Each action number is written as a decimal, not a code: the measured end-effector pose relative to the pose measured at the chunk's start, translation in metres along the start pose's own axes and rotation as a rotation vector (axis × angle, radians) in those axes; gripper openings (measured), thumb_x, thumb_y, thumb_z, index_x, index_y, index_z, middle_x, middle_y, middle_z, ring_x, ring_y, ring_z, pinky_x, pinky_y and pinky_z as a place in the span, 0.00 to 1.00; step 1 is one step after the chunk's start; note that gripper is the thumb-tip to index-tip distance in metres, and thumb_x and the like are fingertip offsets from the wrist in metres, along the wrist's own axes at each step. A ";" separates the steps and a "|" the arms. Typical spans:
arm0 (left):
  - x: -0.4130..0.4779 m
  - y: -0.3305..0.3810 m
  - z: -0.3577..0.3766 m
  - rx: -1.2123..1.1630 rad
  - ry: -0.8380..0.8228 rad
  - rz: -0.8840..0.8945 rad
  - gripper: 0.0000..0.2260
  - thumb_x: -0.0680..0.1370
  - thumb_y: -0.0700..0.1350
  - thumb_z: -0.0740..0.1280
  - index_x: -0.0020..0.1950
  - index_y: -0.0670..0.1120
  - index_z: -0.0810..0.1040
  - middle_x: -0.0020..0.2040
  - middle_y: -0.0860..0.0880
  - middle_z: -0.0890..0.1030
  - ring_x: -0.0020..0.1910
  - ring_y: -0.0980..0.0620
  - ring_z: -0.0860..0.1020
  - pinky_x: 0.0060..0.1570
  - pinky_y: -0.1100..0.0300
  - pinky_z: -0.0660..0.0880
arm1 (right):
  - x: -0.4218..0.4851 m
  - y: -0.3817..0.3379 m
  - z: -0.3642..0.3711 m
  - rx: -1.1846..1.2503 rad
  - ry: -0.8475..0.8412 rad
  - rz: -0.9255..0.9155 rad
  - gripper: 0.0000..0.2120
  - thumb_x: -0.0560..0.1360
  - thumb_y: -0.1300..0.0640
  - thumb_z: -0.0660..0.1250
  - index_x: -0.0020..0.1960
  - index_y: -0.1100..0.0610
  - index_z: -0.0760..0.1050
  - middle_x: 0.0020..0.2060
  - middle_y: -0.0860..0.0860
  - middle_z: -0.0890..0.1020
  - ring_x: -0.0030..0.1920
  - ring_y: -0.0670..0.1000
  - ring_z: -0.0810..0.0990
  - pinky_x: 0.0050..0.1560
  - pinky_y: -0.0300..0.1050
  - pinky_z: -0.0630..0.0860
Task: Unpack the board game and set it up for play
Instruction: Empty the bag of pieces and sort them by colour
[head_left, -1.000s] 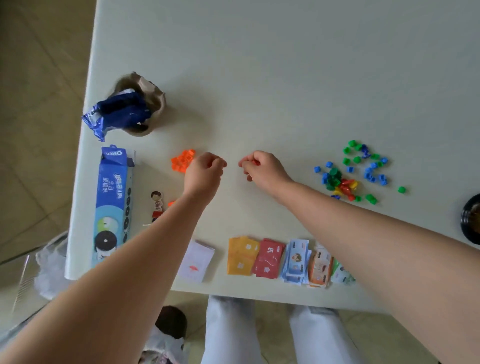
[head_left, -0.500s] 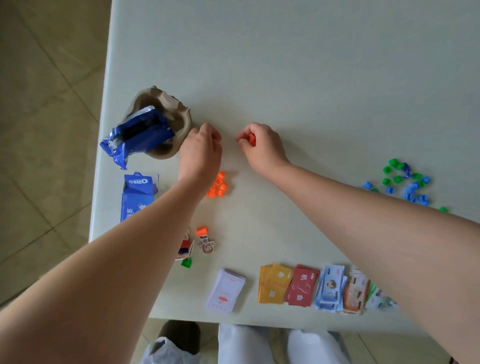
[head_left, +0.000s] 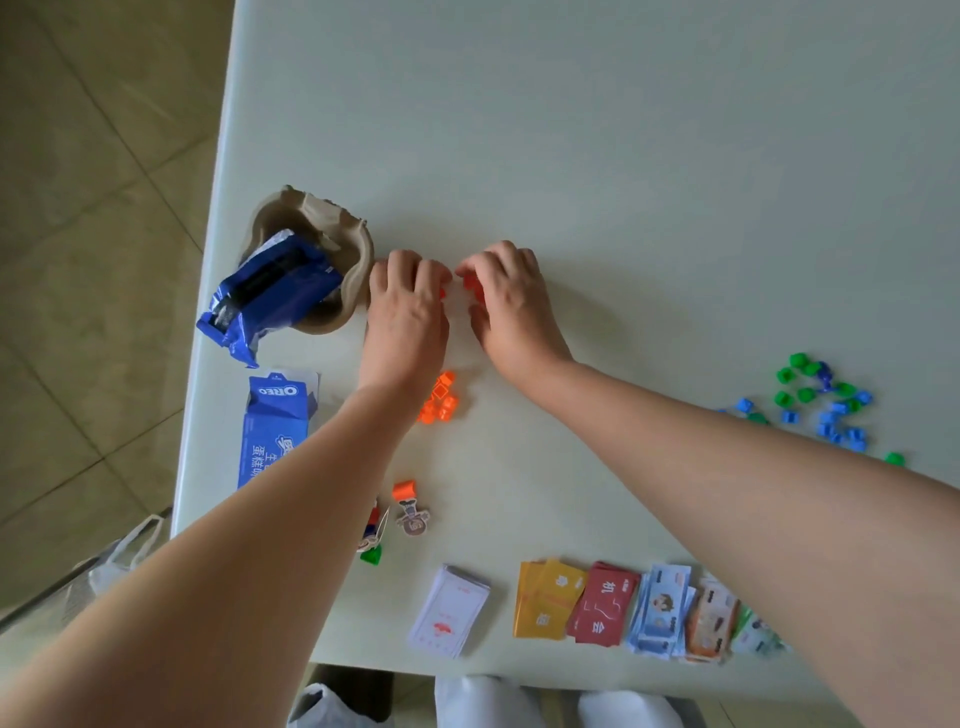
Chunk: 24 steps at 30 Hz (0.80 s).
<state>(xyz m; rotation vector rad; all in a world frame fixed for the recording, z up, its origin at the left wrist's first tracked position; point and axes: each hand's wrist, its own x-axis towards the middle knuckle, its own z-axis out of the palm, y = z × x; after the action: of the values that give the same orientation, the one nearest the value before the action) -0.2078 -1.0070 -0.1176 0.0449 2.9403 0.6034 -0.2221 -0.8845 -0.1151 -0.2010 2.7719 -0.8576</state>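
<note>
Curled fingertips of the right hand (head_left: 511, 304) pinch the small red plastic pieces (head_left: 472, 288) against the pale green table (head_left: 623, 156). The left hand (head_left: 410, 306) meets it knuckle to knuckle, its fingers bent down over a sliver of the same red. How many pieces each hand holds is hidden. Both palms face down, wrists are low, and the forearms converge from the near edge, which suits gathering tiny tokens into one heap.

The sorting seems to go by colour. A cluster of orange plastic pieces (head_left: 440, 397) sits just behind the left wrist, and the mixed green and blue plastic pieces (head_left: 821, 400) lie well apart on the right, not yet separated.

Near the front edge two cardboard character pawns (head_left: 413, 512) lie flat. Beside them runs a row of piles: white cards (head_left: 452, 610), yellow cards (head_left: 548, 597), red cards (head_left: 602, 603) and paper banknotes (head_left: 662, 610), probably laid out for dealing.

Just left of the hands, a brown pulp tray (head_left: 317, 218) holds a crumpled blue wrapper (head_left: 270, 291). A blue biscuit box (head_left: 275, 426) lies nearer the edge.
</note>
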 end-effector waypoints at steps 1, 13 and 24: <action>-0.002 0.000 0.001 0.009 0.022 0.013 0.11 0.71 0.29 0.64 0.51 0.39 0.76 0.49 0.38 0.73 0.45 0.39 0.71 0.49 0.55 0.63 | -0.003 0.002 0.001 -0.007 0.011 -0.017 0.17 0.66 0.72 0.63 0.53 0.61 0.76 0.50 0.59 0.76 0.51 0.61 0.74 0.52 0.53 0.73; -0.010 0.002 -0.007 0.022 -0.070 -0.035 0.21 0.70 0.34 0.65 0.63 0.40 0.71 0.64 0.40 0.70 0.60 0.39 0.69 0.58 0.52 0.68 | -0.018 0.013 -0.017 -0.084 -0.011 0.047 0.30 0.63 0.59 0.69 0.65 0.56 0.70 0.62 0.56 0.70 0.60 0.59 0.70 0.58 0.52 0.67; -0.016 0.022 -0.005 -0.166 -0.046 -0.306 0.20 0.72 0.29 0.60 0.64 0.38 0.69 0.59 0.37 0.68 0.53 0.41 0.71 0.55 0.58 0.66 | -0.017 0.014 -0.021 0.106 -0.082 0.233 0.26 0.69 0.71 0.64 0.66 0.62 0.68 0.59 0.60 0.69 0.54 0.58 0.79 0.55 0.49 0.75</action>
<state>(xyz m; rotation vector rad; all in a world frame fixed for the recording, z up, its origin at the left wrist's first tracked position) -0.1927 -0.9901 -0.1022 -0.3948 2.7601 0.7791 -0.2116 -0.8589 -0.1032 0.1009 2.5993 -0.9100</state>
